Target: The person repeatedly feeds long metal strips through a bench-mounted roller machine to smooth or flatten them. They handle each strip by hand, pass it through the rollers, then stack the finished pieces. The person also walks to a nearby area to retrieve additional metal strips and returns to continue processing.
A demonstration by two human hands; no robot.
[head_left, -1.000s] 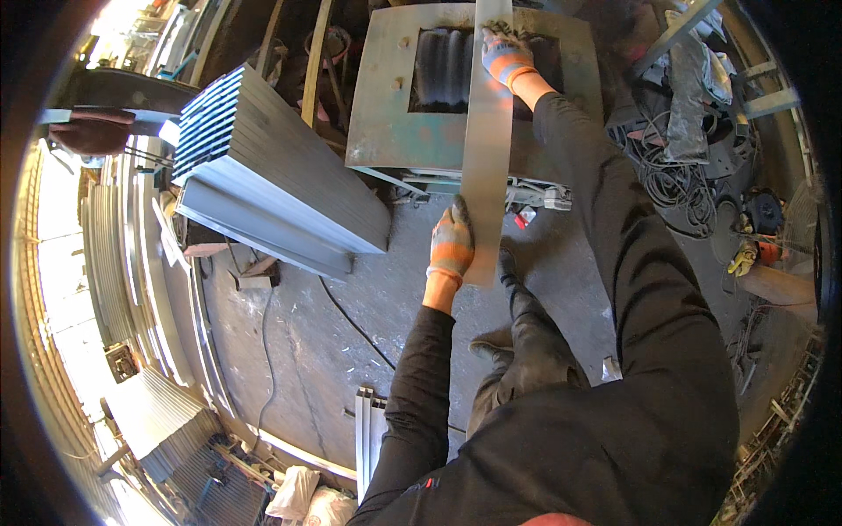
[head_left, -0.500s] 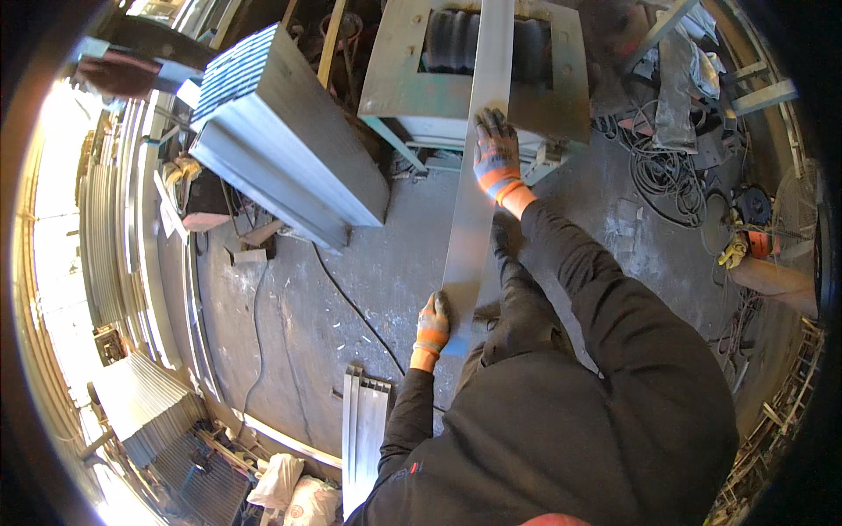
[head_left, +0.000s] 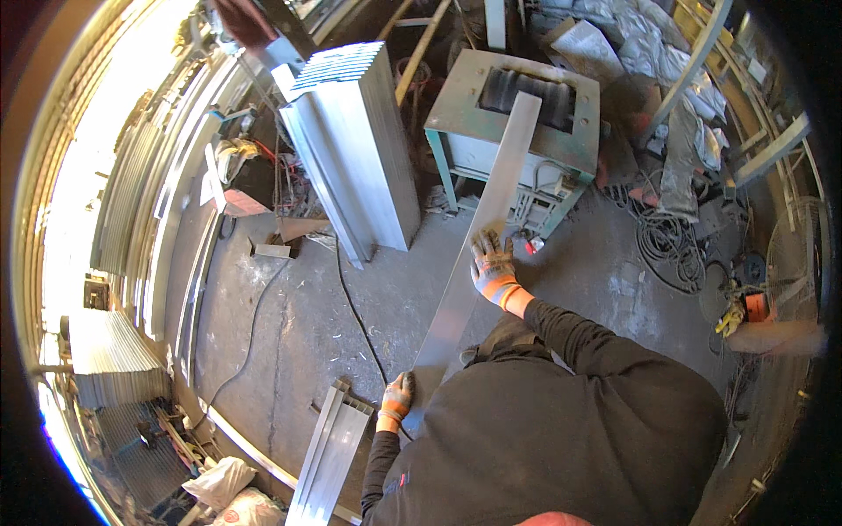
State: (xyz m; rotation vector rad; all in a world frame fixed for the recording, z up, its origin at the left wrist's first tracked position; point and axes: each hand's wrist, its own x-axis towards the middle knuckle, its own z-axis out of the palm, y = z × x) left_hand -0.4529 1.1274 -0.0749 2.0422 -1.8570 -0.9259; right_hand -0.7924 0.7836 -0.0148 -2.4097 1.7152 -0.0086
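Observation:
A long flat grey metal strip [head_left: 481,228] slants from near my body up to the green roller machine [head_left: 456,114], its far end lying over the dark rollers. My left hand [head_left: 396,399], in a grey and orange glove, grips the strip's near end. My right hand [head_left: 493,267], gloved the same, rests palm-down on the strip's right edge about midway along it. My dark sleeves and torso hide the floor below the strip's near end.
A stack of ribbed metal sheets [head_left: 360,140] stands left of the machine. More strips [head_left: 329,460] lie on the concrete floor near my left side. A black cable [head_left: 355,307] crosses the floor. Coiled cables [head_left: 671,241], tools and scrap crowd the right side.
The strip has come back out of the machine toward me. Both hands have moved nearer my body, the right one sliding down from the machine's top to mid-strip.

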